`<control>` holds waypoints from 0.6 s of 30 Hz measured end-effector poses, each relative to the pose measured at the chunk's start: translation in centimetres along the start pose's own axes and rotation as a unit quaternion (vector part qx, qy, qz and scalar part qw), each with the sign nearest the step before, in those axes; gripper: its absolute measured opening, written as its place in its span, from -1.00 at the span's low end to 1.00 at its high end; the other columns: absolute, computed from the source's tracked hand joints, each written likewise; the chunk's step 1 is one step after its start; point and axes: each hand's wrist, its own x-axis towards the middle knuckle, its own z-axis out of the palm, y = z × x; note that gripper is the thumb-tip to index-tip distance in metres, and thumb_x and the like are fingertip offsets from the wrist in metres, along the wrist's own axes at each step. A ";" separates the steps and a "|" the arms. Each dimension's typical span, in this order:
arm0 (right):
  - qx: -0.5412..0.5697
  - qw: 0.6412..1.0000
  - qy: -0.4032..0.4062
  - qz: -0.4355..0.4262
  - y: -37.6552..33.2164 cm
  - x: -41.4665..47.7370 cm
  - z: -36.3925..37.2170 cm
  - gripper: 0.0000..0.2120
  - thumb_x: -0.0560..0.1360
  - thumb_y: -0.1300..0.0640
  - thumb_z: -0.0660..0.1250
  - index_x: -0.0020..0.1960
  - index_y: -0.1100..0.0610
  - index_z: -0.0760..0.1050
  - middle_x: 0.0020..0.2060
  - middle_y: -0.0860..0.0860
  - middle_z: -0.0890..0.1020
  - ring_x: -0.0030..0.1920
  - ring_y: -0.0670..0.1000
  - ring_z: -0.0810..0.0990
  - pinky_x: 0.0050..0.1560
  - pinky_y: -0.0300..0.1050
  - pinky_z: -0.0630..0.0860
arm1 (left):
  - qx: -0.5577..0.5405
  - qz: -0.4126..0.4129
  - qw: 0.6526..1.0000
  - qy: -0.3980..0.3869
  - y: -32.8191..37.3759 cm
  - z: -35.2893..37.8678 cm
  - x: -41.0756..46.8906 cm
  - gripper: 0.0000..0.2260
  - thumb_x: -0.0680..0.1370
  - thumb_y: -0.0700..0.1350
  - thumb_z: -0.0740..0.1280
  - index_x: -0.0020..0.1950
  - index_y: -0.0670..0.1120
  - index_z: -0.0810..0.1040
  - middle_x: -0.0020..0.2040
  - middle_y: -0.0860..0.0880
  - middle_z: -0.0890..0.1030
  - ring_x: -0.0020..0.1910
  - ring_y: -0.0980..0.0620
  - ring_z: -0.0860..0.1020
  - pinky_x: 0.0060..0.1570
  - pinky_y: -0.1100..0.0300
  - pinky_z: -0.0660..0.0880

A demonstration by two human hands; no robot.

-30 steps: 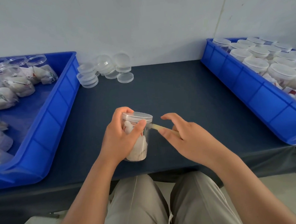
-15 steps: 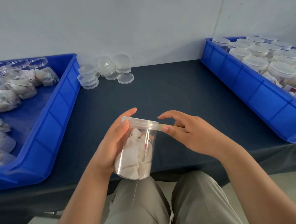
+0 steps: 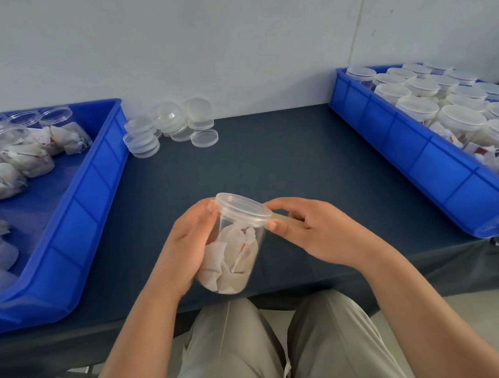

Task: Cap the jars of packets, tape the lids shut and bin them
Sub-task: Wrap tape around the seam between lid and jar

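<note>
Judging by how things lie, the work is partway through. The right bin (image 3: 385, 139) is packed with capped jars (image 3: 418, 107), though whether their lids are taped is too small to tell. The left bin (image 3: 90, 181) holds open jars (image 3: 14, 144) of packets not yet capped. A cluster of spare lids (image 3: 168, 126) sits on the dark surface (image 3: 269, 158) between the two bins, up by the wall. The jar (image 3: 232, 257) being worked on already wears its lid (image 3: 240, 208), so its capping looks done, taping appears to be the step under way, and binning is left

The left hand (image 3: 187, 245) has its grip wrapped round the jar's clear body, with a fingertip up by the lid's rim. It holds the jar tilted, lid away and base toward the lap, raised off the surface at its near edge. White packets (image 3: 229, 263) fill the jar's lower part

The right hand (image 3: 312, 231) sits just beside the lid on its right, its grip nearly closed. Forefinger and thumb pinch a pale tan tape strip (image 3: 282, 216), or what I take for one. Its end touches the rim where lid meets jar, and the rest runs back under the fingers. So the jar lies between the two hands, carried by the left and met by the right only at the rim
</note>
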 end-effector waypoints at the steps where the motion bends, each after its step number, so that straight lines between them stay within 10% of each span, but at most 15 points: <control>1: -0.001 1.000 0.014 0.007 -0.1 -0.1 0.3 -0.57 0.59 -0.48 0.15 0.39 -0.40 0.47 -0.09 -0.58 0.56 -0.06 -0.37 0.57 -0.13 -0.33 0.41 | 0.038 0.003 0.999 0.020 0.2 0.2 -0.1 -0.55 0.57 0.49 0.14 0.29 0.34 0.61 0.17 0.19 0.71 0.12 0.19 0.69 -0.03 0.26 0.62; 6: -0.021 0.998 0.057 0.032 -0.8 -0.4 2.2 -0.54 0.58 -0.48 0.14 0.38 -0.36 0.48 0.13 -0.39 0.65 0.12 -0.21 0.61 0.12 -0.14 0.58 | 0.152 0.036 0.984 0.085 0.5 2.6 -0.9 -0.45 0.58 0.47 0.17 0.54 0.38 0.31 0.21 0.62 0.46 0.24 0.52 0.46 0.10 0.39 0.46; 13: -0.039 0.999 0.001 -0.005 -1.0 -1.1 1.7 -0.44 0.56 -0.50 -0.04 0.48 -0.34 0.26 -0.12 -0.23 0.60 -0.08 -0.19 0.59 -0.13 -0.22 0.45 | 0.106 -0.013 0.984 0.145 1.1 1.7 -0.8 -0.22 0.28 0.53 0.34 0.43 0.24 0.47 0.14 0.31 0.62 0.10 0.25 0.64 -0.11 0.38 0.54; 18: -0.065 0.998 -0.005 -0.018 -0.4 -0.6 -0.4 -0.53 0.60 -0.47 0.01 0.44 -0.36 0.28 -0.13 -0.19 0.60 -0.05 -0.21 0.57 -0.17 -0.23 0.44 | 0.026 -0.053 0.993 0.098 1.5 0.6 -1.5 -0.28 0.29 0.54 0.34 0.27 0.12 0.59 0.08 0.08 0.72 0.06 -0.03 0.73 0.02 0.00 0.70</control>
